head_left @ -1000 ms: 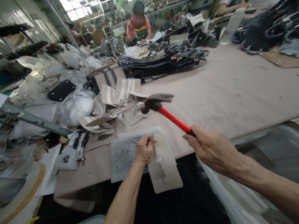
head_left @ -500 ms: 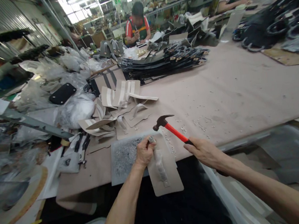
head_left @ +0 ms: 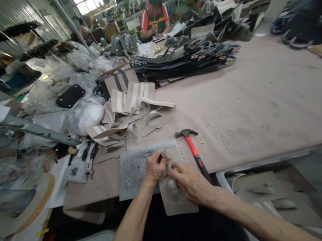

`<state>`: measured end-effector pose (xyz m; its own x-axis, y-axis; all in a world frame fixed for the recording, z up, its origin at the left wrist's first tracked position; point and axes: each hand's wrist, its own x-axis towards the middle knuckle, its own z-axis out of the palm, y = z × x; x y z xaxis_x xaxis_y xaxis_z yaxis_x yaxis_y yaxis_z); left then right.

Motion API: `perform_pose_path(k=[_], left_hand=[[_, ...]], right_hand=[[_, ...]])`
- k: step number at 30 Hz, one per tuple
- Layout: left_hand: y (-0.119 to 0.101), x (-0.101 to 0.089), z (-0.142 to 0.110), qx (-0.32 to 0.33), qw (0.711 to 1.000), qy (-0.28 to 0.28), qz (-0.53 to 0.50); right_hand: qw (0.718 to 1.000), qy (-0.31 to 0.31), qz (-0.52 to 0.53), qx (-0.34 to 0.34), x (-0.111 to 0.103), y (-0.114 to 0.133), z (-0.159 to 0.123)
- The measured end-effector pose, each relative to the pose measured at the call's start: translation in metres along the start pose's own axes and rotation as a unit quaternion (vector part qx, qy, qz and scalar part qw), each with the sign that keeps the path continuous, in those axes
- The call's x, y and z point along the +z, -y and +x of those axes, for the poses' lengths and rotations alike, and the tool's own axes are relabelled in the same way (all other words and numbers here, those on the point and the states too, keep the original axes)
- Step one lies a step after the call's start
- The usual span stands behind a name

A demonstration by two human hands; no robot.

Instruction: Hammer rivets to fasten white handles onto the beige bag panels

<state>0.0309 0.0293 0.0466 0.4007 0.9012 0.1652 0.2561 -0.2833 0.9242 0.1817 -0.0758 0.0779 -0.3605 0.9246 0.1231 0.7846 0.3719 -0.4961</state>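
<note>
My left hand (head_left: 156, 168) is closed round a short metal punch (head_left: 164, 153), held upright over the far end of a beige panel (head_left: 171, 205). A plastic-wrapped handle (head_left: 172, 187) runs along that panel, which lies partly on a speckled grey pad (head_left: 132, 173) and reaches over the table edge. My right hand (head_left: 192, 181) is closed, fingertips pressed together beside the punch's lower end and the handle; what they pinch is hidden. Just right of the panel, a claw hammer (head_left: 192, 148) with a red and black handle lies on the table, untouched.
Beige panels with handles (head_left: 138, 107) are heaped beyond the pad. Behind them lies a stack of dark straps (head_left: 183, 63). Tiny bits (head_left: 223, 138) are scattered on the table (head_left: 252, 97). A bin of panels (head_left: 263, 190) stands at right. A co-worker (head_left: 154, 17) sits across.
My right hand has let go of the hammer, which now lies on the table, and has moved left to the panel beside the punch. My left hand stays on the punch.
</note>
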Motion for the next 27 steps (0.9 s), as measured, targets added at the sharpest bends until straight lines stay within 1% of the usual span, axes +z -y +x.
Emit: perform_pose_path(k=[2, 4, 7, 10, 13, 15, 18, 21, 23, 24, 25, 26, 27], left_hand=[[0.001, 0.001, 0.000, -0.003, 1.000, -0.007, 0.012], [0.001, 0.002, -0.001, -0.007, 0.999, -0.019, 0.025], [0.003, 0.003, -0.002, -0.032, 0.998, -0.056, 0.026], [0.005, 0.004, -0.002, -0.076, 0.992, -0.105, -0.010], [0.009, 0.002, -0.001, -0.110, 0.983, -0.134, -0.066], [0.013, 0.001, 0.000, -0.134, 0.970, -0.165, -0.118], [0.021, 0.000, 0.001, -0.156, 0.940, -0.232, -0.195], [0.025, 0.000, 0.003, -0.151, 0.933, -0.247, -0.215], [0.026, 0.001, 0.005, -0.144, 0.919, -0.274, -0.244], [0.026, 0.002, 0.005, -0.141, 0.906, -0.297, -0.267], [0.025, 0.002, 0.006, -0.136, 0.892, -0.320, -0.289], [0.025, 0.003, 0.006, -0.133, 0.881, -0.336, -0.304], [0.026, 0.003, 0.006, -0.130, 0.876, -0.344, -0.311]], right_hand=[[1.000, 0.013, -0.010, -0.021, 0.013, 0.002, 0.004], [0.999, 0.012, -0.031, -0.025, 0.022, 0.002, 0.008], [0.998, 0.012, -0.052, -0.028, 0.029, 0.000, 0.012], [0.998, 0.006, -0.050, -0.033, 0.031, 0.000, 0.012], [0.998, -0.023, -0.045, -0.032, 0.033, 0.001, 0.009], [0.998, -0.039, -0.043, -0.022, 0.036, 0.001, 0.007], [0.998, -0.061, -0.011, 0.000, 0.039, -0.003, 0.002], [0.990, -0.104, 0.094, -0.003, 0.037, -0.013, -0.003], [0.970, -0.135, 0.201, 0.012, 0.030, -0.020, -0.007], [0.954, -0.150, 0.257, 0.041, 0.025, -0.023, -0.009], [0.930, -0.168, 0.316, 0.083, 0.018, -0.025, -0.010], [0.894, -0.193, 0.379, 0.140, 0.011, -0.026, -0.011], [0.843, -0.214, 0.449, 0.204, 0.003, -0.026, -0.012]])
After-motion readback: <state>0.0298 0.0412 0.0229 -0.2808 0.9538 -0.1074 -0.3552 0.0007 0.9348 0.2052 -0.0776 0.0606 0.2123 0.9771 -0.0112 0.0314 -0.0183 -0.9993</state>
